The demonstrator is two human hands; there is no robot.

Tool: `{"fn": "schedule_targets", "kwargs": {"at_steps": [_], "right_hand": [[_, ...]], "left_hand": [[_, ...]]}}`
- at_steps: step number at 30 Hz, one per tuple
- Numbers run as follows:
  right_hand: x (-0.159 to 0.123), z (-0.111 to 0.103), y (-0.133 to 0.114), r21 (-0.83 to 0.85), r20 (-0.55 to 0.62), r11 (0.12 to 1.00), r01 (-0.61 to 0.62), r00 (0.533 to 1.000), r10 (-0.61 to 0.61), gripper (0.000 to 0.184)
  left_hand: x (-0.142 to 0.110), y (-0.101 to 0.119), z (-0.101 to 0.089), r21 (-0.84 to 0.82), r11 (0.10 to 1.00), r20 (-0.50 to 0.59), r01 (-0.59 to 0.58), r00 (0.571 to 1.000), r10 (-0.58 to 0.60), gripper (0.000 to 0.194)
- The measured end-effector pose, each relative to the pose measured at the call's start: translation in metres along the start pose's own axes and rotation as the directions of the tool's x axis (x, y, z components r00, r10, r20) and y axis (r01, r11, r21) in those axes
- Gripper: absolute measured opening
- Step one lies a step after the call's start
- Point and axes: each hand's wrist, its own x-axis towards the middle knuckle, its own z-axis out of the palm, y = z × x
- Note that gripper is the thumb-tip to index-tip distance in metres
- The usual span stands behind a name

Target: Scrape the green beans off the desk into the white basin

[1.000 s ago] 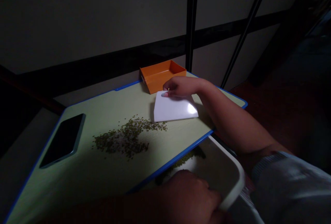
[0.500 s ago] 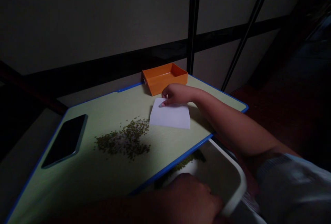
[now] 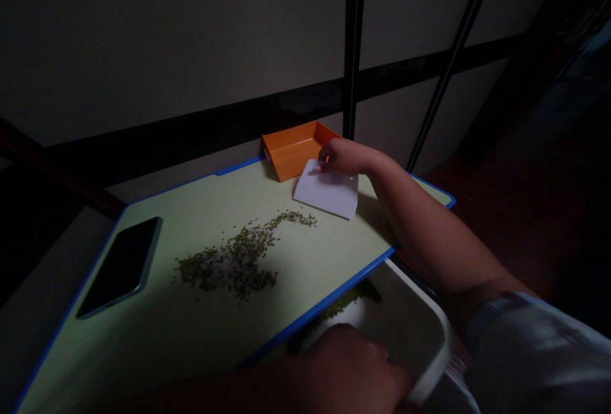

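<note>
A white plastic dough scraper (image 3: 327, 195) is pinched at its upper edge by my right hand (image 3: 344, 157), tilted above the pale board beside the orange tray. Left of the scraper lies a scattered pile of small green grains (image 3: 243, 258), mixed with some whitish ones. A thin trail of grains stretches from the pile toward the scraper. Low in the view, my left hand (image 3: 353, 366) is closed at the near rim of a white bin (image 3: 439, 331), its fingertips hidden. More green grains (image 3: 341, 302) show inside the bin, under the board's edge.
An orange tray (image 3: 291, 153) stands at the board's far edge, behind my right hand. A dark phone (image 3: 121, 264) lies at the left of the blue-edged board (image 3: 191, 204). Behind rises a panelled wall or cabinet (image 3: 191, 38). The scene is dim.
My right hand and the scraper have moved back and to the right, toward the tray, and the scraper has turned a little. The trail of grains now shows. My left hand stays in place.
</note>
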Motion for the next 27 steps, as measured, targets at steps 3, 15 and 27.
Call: {"fn": "schedule_targets", "kwargs": {"at_steps": [3, 15, 27], "right_hand": [[0.002, 0.005, -0.001, 0.009, 0.037, 1.0, 0.006, 0.999, -0.006, 0.031], [-0.007, 0.016, -0.027, 0.224, 0.102, 0.957, 0.186, 0.972, -0.213, 0.024], [-0.004, 0.012, -0.021, 0.176, 0.088, 0.973, 0.147, 0.982, -0.164, 0.025]], "left_hand": [[0.001, 0.001, -0.002, -0.011, 1.0, 0.059, 0.026, 0.998, -0.025, 0.038], [0.003, -0.001, 0.004, 0.011, 1.0, 0.021, 0.011, 1.0, -0.011, 0.035], [0.001, -0.001, 0.004, 0.011, 1.0, -0.033, -0.009, 0.999, 0.009, 0.036]]}}
